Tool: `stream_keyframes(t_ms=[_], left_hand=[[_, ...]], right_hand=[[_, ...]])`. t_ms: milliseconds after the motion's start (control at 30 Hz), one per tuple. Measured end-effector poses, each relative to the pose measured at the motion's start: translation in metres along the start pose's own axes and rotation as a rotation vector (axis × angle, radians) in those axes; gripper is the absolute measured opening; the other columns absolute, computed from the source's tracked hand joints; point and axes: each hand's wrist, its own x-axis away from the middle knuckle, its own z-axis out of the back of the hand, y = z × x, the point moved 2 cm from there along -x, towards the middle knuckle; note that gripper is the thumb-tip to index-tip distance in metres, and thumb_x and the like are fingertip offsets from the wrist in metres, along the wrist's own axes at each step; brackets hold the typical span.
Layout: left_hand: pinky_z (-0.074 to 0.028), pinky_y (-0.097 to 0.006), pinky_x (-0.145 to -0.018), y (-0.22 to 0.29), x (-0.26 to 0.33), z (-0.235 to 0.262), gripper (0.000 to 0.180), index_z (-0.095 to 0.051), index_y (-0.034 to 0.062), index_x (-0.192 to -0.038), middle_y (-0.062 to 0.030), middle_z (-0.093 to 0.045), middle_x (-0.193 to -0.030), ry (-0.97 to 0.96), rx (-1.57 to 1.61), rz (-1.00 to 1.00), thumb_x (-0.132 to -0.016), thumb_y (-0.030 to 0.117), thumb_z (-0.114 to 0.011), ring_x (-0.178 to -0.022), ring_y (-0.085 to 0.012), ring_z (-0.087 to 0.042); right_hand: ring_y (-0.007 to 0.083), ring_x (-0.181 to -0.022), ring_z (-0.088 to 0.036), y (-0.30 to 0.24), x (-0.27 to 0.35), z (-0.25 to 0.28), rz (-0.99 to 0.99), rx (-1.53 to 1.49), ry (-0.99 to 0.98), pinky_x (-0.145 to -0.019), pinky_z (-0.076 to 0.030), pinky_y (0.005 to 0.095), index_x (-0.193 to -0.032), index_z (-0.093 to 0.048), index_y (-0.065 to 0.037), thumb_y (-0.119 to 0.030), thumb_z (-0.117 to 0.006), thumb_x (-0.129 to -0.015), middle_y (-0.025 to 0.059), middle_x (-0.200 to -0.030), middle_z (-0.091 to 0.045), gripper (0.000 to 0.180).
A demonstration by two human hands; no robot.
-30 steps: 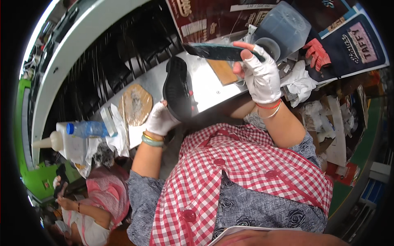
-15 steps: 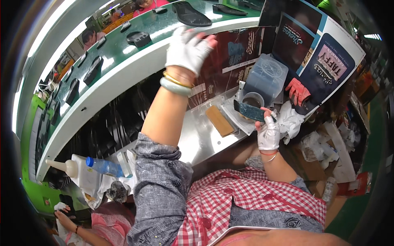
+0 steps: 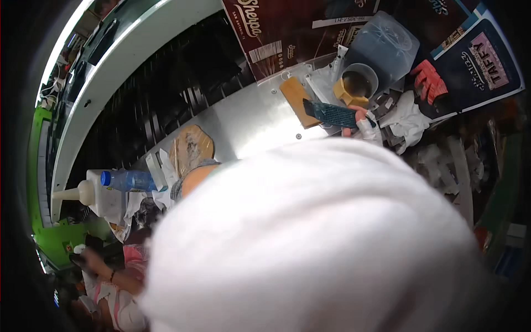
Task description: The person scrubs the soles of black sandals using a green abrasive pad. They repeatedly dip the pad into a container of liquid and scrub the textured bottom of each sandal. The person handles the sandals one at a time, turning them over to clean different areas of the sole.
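Observation:
My right hand (image 3: 366, 126), in a white glove with bare fingertips, pinches one end of a dark blue-green textured strip (image 3: 336, 114). The strip is held out leftward, its far end over the tan block (image 3: 300, 101) on the metal bench. Just beyond the strip is a clear cup (image 3: 362, 79) with dark contents and a yellow piece at its front. My left hand (image 3: 315, 238), white-gloved, is right up against the camera as a large blur; its fingers cannot be made out. It covers the lower middle of the view, including my right wrist.
A squeeze bottle (image 3: 105, 196) with a long nozzle and a blue-capped bottle (image 3: 130, 180) stand left. A translucent tub (image 3: 384, 47), red glove (image 3: 429, 82) and crumpled white paper (image 3: 408, 119) are right. Dark pieces (image 3: 182, 83) fill the rack below the curved white edge (image 3: 119, 69). Another person's arm (image 3: 119, 279) shows lower left.
My left hand has come back from over the green conveyor to close before the camera. The view has dipped, so the conveyor's shoe soles mostly left it. My right hand still holds the strip.

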Motion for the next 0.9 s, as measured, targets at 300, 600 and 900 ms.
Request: stream_keyframes(t_ms=[300,600,900], left_hand=[[-0.047,-0.028,-0.068,-0.013,-0.004,0.02,0.028,-0.055,-0.006,-0.111,-0.0135,-0.062,-0.089,-0.056,0.138,-0.037,-0.091,0.013,-0.05,-0.074,-0.0182,-0.058],[-0.047,-0.028,-0.069,-0.023,-0.009,0.016,0.028,-0.056,-0.006,-0.111,-0.0132,-0.062,-0.089,-0.077,0.187,-0.069,-0.09,0.013,-0.051,-0.076,-0.0181,-0.058],[-0.047,-0.028,-0.07,-0.023,-0.009,0.017,0.028,-0.056,-0.006,-0.111,-0.013,-0.063,-0.089,-0.068,0.197,-0.106,-0.09,0.012,-0.051,-0.077,-0.0179,-0.059]], right_hand=[[0.0089,-0.06,-0.054,-0.008,0.003,-0.018,0.147,0.253,0.035,-0.052,-0.045,0.0178,-0.104,-0.057,-0.001,-0.02,-0.058,-0.09,0.003,-0.085,-0.057,0.024],[0.0079,-0.068,-0.054,-0.004,0.001,0.002,0.158,0.254,0.003,-0.053,-0.045,0.0182,-0.103,-0.059,-0.003,-0.024,-0.059,-0.09,0.0018,-0.088,-0.057,0.024],[0.0077,-0.067,-0.053,-0.003,0.001,-0.003,0.16,0.261,-0.057,-0.056,-0.043,0.0169,-0.104,-0.059,-0.003,-0.023,-0.057,-0.09,0.0012,-0.086,-0.057,0.024]])
